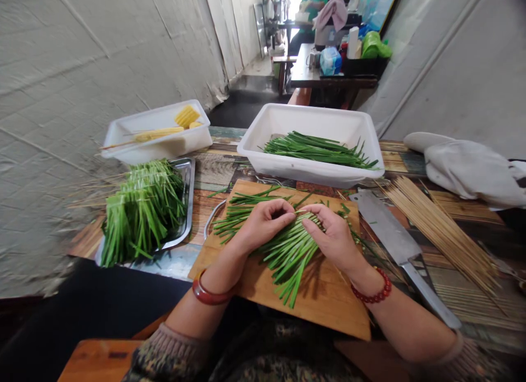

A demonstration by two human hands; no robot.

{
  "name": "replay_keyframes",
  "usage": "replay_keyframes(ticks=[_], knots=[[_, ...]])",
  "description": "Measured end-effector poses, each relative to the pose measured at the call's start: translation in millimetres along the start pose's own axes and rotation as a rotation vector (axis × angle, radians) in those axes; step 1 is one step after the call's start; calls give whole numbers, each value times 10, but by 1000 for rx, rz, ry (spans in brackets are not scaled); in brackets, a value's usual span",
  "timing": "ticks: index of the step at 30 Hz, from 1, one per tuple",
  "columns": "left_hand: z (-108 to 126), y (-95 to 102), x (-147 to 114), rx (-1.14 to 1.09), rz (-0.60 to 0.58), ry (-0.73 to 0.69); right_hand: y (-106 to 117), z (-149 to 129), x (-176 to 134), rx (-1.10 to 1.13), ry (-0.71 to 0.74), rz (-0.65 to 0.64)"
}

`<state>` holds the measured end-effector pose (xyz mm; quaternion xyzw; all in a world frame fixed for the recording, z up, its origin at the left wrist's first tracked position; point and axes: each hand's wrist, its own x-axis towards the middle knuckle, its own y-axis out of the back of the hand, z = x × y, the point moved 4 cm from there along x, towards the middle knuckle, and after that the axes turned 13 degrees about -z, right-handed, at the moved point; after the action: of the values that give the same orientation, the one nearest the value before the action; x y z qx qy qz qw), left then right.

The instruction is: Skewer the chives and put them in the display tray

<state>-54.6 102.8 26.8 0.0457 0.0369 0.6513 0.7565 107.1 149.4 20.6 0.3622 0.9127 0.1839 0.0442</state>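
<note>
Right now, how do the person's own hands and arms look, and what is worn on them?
The left hand is ungloved, with a smooth reddish-brown bangle above it; the right hand is also ungloved, with a red beaded bracelet. The sleeves look camouflage-patterned, ending in ribbed, dusty-pink cuffs.

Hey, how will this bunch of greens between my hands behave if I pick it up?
The bunch of greens is probably light and bendy: its stalks are thin, and the skewered greens on the metal tray droop. It may fan apart when lifted, since its near ends already spread over the cutting board. Stalks could slip; no tie shows.
</note>
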Motion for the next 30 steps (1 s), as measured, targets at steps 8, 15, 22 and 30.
replay_keyframes(ticks=[8,15,22,30], knots=[[-133,164,-7,-194,203,10,64,109,34,330,-125,-83],[-144,401,-54,-110,507,-71,79,84,32,219,-100,-60],[-69,585,-160,-57,634,-126,102,89,37,-23,-63,64],[-65,780,-225,199,514,-38,175,-197,-75,-50,115,-145]])
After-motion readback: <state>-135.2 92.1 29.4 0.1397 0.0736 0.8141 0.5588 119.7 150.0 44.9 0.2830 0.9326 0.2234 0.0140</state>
